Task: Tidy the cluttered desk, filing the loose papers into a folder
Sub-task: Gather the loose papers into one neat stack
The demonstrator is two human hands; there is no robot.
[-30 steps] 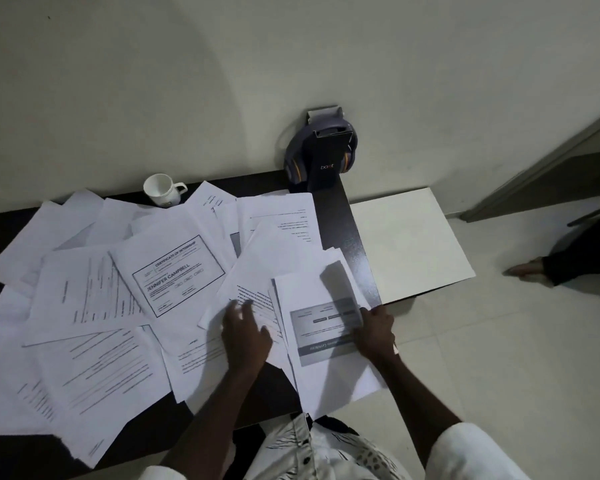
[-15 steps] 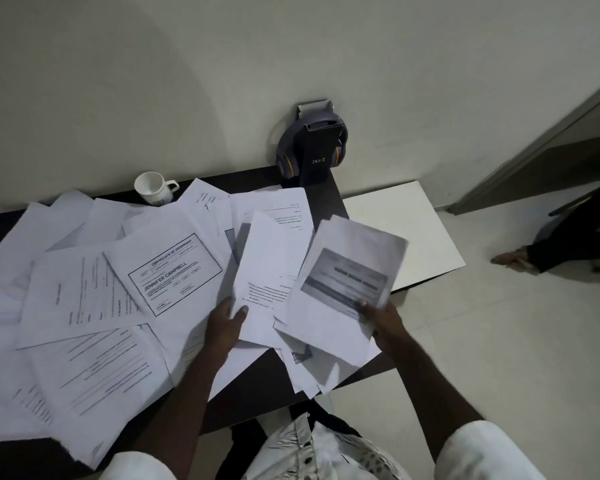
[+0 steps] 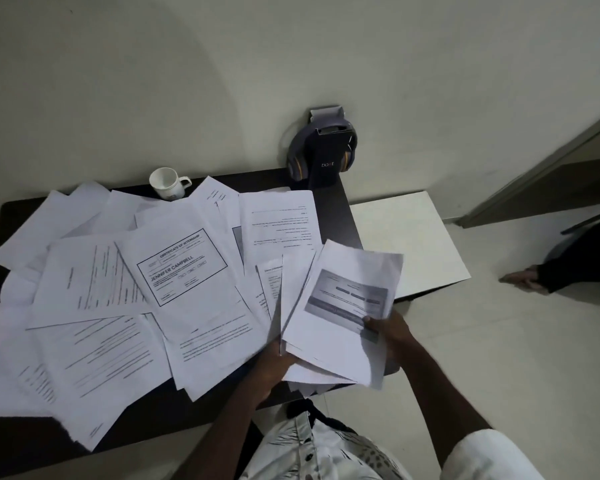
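Note:
Several loose white papers [image 3: 94, 282] lie spread over a dark desk [image 3: 343, 209]. A certificate sheet [image 3: 182, 266] lies face up near the middle. Above the desk's right front corner I hold a small stack of papers [image 3: 340, 320], its top sheet showing a grey printed block. My right hand [image 3: 387, 332] pinches the stack's right edge with the thumb on top. My left hand [image 3: 274, 362] grips the stack's lower left side from beneath, partly hidden by the sheets. A flat white folder or board [image 3: 406, 244] lies just right of the desk.
A white mug [image 3: 167, 183] stands at the desk's back edge. Headphones on a dark box [image 3: 323, 157] lean against the wall at the back right corner. Another person's foot [image 3: 522, 277] rests on the tiled floor at the far right, by a doorway.
My right hand lifted the sheet with the grey block off the desk. My left hand moved right from the flat papers and joined it, gathering more sheets into one stack.

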